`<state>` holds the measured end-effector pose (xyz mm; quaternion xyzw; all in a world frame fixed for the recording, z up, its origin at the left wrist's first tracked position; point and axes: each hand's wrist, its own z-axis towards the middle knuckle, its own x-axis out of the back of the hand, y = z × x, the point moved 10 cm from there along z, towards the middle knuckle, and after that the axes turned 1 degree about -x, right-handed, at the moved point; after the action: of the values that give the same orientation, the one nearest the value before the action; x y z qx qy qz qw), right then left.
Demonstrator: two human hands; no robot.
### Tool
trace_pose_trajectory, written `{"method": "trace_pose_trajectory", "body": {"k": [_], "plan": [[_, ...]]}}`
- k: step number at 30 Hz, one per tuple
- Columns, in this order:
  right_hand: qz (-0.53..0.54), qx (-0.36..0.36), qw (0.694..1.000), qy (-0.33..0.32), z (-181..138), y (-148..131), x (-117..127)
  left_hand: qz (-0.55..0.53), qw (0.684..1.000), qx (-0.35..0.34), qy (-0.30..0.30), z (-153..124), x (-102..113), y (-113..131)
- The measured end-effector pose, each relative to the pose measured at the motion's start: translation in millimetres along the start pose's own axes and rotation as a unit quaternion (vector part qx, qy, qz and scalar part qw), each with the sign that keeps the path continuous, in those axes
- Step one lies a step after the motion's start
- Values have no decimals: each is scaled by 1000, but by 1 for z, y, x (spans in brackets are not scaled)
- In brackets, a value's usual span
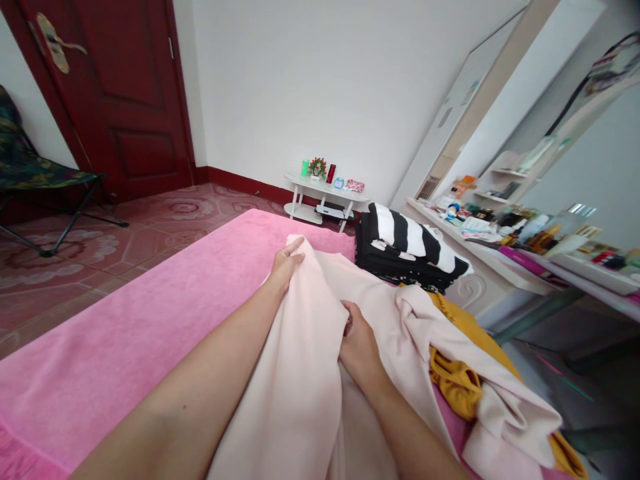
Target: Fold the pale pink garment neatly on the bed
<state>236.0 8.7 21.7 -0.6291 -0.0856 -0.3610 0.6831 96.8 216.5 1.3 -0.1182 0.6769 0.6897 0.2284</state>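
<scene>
A pale pink long-sleeved garment [310, 347] lies spread over the pink table cover, partly lifted in folds between my hands. My left hand [287, 265] pinches its far left edge, thumb on top. Closer to me and to the right, my right hand [358, 337] has its fingers curled round another edge of the same cloth. One sleeve [465, 353] stretches away to the right, crumpled toward its cuff. Beneath that sleeve lies a mustard-yellow garment [456, 387], only partly showing.
Folded black and black-and-white striped clothes [400, 243] are stacked at the far right of the pink cover [165, 320]. A dresser [525, 273] crowded with bottles stands on the right. Beyond are a small white stand [325, 185], a camouflage folding chair [40, 170] and a red door [125, 93].
</scene>
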Motion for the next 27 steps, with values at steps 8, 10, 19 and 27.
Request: {"method": "trace_pose_trajectory", "body": {"k": [8, 10, 19, 27], "plan": [[71, -12, 994, 83, 13, 22, 10, 193, 976, -97, 8, 11, 8, 3], [52, -13, 995, 81, 18, 27, 13, 221, 969, -114, 9, 13, 9, 2], [111, -15, 992, 64, 23, 33, 15, 203, 975, -89, -3, 18, 12, 0], [47, -12, 997, 59, 23, 38, 13, -24, 996, 69, -49, 9, 2, -12]]}}
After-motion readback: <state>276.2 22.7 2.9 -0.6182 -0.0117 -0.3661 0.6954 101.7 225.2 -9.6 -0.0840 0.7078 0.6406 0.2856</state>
